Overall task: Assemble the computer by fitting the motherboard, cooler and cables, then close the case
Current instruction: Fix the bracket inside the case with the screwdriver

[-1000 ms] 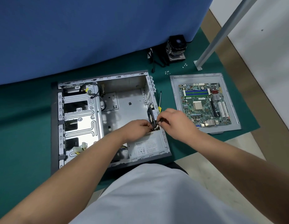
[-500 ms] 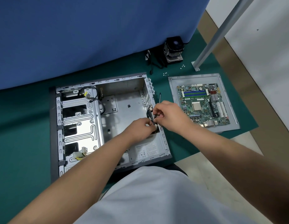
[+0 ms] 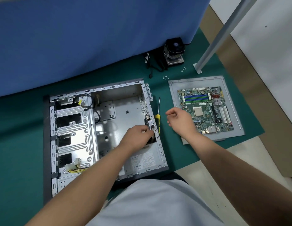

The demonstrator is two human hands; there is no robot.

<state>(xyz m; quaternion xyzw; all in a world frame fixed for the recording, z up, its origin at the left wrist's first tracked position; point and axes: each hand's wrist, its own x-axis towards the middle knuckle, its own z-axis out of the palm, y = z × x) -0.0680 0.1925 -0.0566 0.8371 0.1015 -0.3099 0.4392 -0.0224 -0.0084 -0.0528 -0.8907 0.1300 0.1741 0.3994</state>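
Note:
An open grey computer case (image 3: 73, 124) lies on its side on a green mat. My left hand (image 3: 138, 136) is inside it by the rear wall, fingers pinching the black rear fan (image 3: 149, 123). My right hand (image 3: 179, 119) hovers outside the case, loosely curled and holding nothing, between the case and the motherboard (image 3: 205, 110). The green motherboard lies flat on the grey side panel (image 3: 174, 88) to the right. A black CPU cooler (image 3: 173, 51) with its black cables (image 3: 151, 66) stands at the back by the blue partition.
A yellow-handled screwdriver (image 3: 158, 118) lies just right of the case. Small screws (image 3: 165, 77) are scattered near the cooler. A slanted metal post (image 3: 220, 35) meets the mat at the back right. The mat ends at the right on a pale floor.
My right hand has let go at the case's rear wall and moved right, away from the case. My left hand stays at the fan.

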